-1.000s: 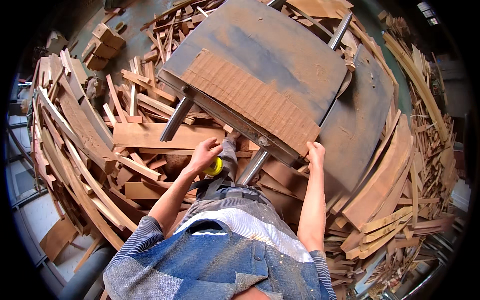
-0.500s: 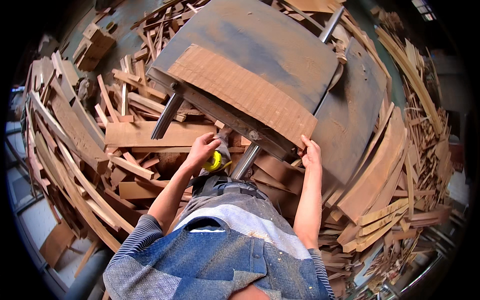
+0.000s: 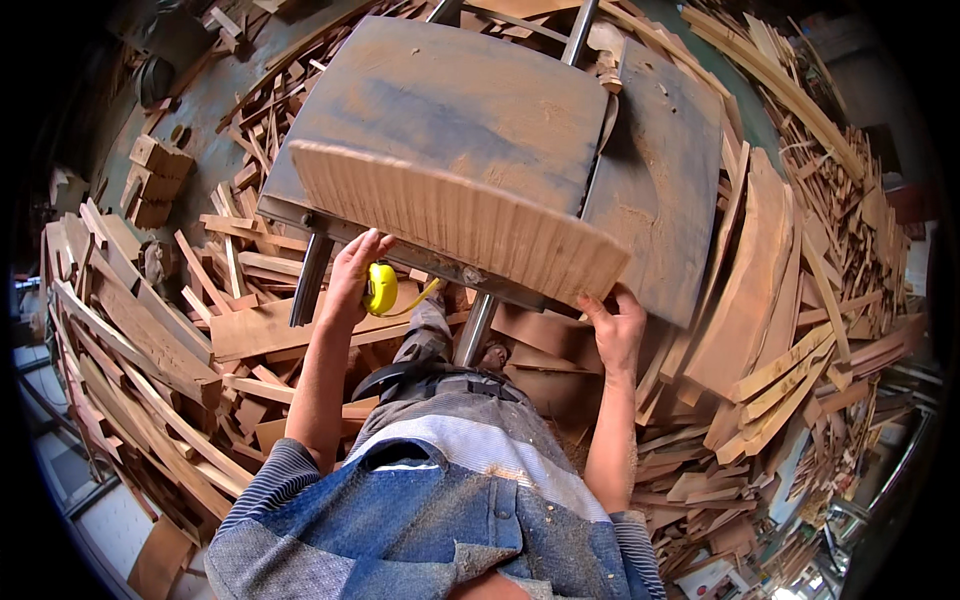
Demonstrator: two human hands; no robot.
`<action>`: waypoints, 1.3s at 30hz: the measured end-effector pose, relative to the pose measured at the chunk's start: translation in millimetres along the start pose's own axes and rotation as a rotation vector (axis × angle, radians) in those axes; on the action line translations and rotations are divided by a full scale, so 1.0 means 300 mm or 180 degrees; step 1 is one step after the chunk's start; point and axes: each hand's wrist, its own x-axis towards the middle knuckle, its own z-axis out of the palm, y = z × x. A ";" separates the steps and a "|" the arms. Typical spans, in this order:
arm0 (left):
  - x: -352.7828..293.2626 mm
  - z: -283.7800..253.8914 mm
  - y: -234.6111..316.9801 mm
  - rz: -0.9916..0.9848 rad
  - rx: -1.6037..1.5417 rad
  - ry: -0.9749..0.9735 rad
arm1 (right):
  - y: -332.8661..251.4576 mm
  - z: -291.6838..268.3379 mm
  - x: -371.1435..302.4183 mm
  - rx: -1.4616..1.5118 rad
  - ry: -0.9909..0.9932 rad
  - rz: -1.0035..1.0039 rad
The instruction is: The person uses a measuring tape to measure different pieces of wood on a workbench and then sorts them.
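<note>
My right hand [image 3: 615, 325] pinches the near right corner of a wide brown wooden board [image 3: 450, 215]. The board's near face, with saw-like marks across it, is tipped toward me on the dusty metal machine table [image 3: 460, 95]. In my left hand [image 3: 352, 270] is a yellow tape measure [image 3: 381, 289], with a short bit of its blade sticking out to the right. The left fingertips are at the table's front edge, just below the board; whether they touch the board I cannot tell.
A second metal table section [image 3: 655, 190] adjoins on the right. Metal bars [image 3: 313, 280] jut from the table's front. Heaped offcuts [image 3: 250, 310] lie around my legs and left; long planks [image 3: 745, 290] and stacked strips [image 3: 800, 390] crowd the right. Wooden blocks [image 3: 158, 175] stand at far left.
The board has tipped up, so its near face shows more. My left hand has risen leftward with the tape measure to the table's edge. The view has shifted.
</note>
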 end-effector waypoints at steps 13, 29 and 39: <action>-0.163 -0.036 -0.127 -0.1145 -0.0767 0.0167 | -0.004 -0.033 -0.128 -0.2094 0.0131 -0.1953; -0.170 -0.067 -0.213 -0.0990 -0.1152 -0.0221 | 0.080 -0.006 -0.166 -0.1928 0.0431 -0.1481; -0.010 -0.060 0.340 0.0909 0.0717 -0.0484 | 0.045 0.015 -0.116 -0.1308 0.0294 -0.0471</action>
